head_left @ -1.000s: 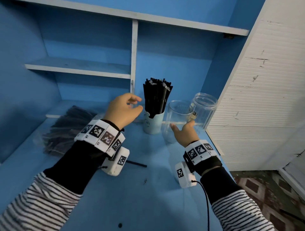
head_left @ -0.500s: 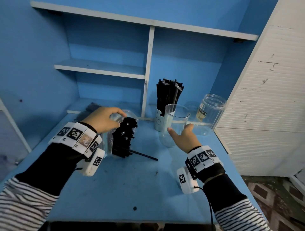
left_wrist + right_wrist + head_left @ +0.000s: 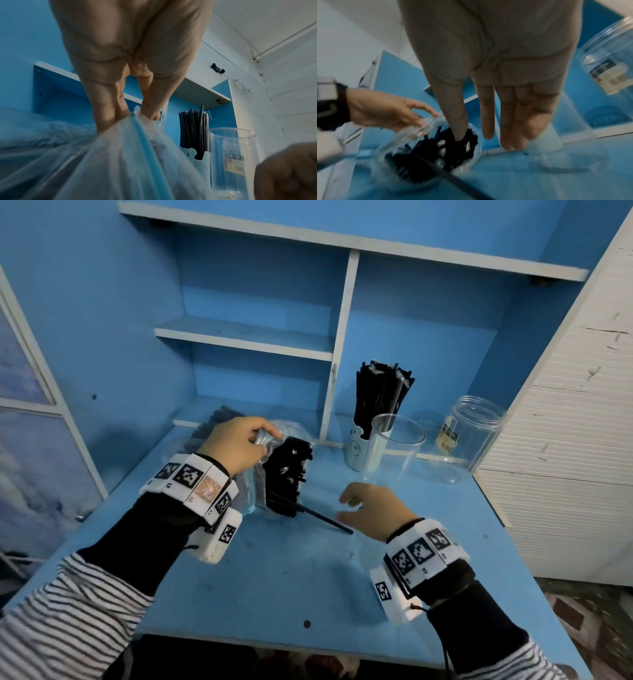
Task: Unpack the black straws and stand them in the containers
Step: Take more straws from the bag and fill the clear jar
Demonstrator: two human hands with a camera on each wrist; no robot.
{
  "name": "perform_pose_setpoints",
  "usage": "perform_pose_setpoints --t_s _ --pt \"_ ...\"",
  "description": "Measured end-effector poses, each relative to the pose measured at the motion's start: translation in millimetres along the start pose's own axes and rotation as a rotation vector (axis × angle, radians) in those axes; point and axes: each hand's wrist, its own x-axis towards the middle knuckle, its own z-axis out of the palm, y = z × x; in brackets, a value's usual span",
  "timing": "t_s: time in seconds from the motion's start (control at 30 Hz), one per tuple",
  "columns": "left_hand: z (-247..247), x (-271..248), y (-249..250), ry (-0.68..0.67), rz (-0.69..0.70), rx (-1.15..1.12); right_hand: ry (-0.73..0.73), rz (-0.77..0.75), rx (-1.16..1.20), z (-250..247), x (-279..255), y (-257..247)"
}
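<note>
The left hand [image 3: 236,445] pinches the top of a clear plastic bag [image 3: 255,491] near the back-left of the bench [image 3: 308,583], holding its mouth up and open toward the right so the black straws [image 3: 289,474] inside show their cut ends. The left wrist view confirms the grip: fingers and thumb clamp a gathered fold of film. The right hand [image 3: 375,515] hovers released, fingers straight and holding nothing, just right of the bag mouth — placed, I judge, to reach in and draw out a bunch. One loose straw [image 3: 325,520] lies flat on the bench, running from the bag toward the right hand.

Along the back edge, right of the shelf divider [image 3: 337,364], stand the containers: a pale cup [image 3: 358,450] already packed with upright straws, a clear tumbler [image 3: 394,446] touching or just in front of it, and a clear jar [image 3: 469,440] toward the back-right corner — both clear ones hold no straws. More dark straws seem to lie behind the left hand, though that patch is too blurred to be sure.

The cup carries a small printed face; the jar has a dark and pale label whose writing cannot be read.
</note>
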Motion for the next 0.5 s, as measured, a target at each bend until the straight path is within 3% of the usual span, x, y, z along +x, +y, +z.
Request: perform_pose_setpoints --t_s 0.1,0.27,0.37,0.5 --pt "-1 2 -2 0.027 -0.001 -0.030 -0.140 -0.021 -0.143 11 12 -8" --pt "-3 -1 -3 0.001 0.004 -0.001 -0.123 -0.106 -0.087 10 25 -15" --pt "-4 -2 -5 -0.011 0.006 -0.012 -0.014 -0.303 0.038 10 29 -27" --pt "-5 -3 -5 0.022 0.031 -0.033 0.271 -0.551 0.211 16 42 -51"
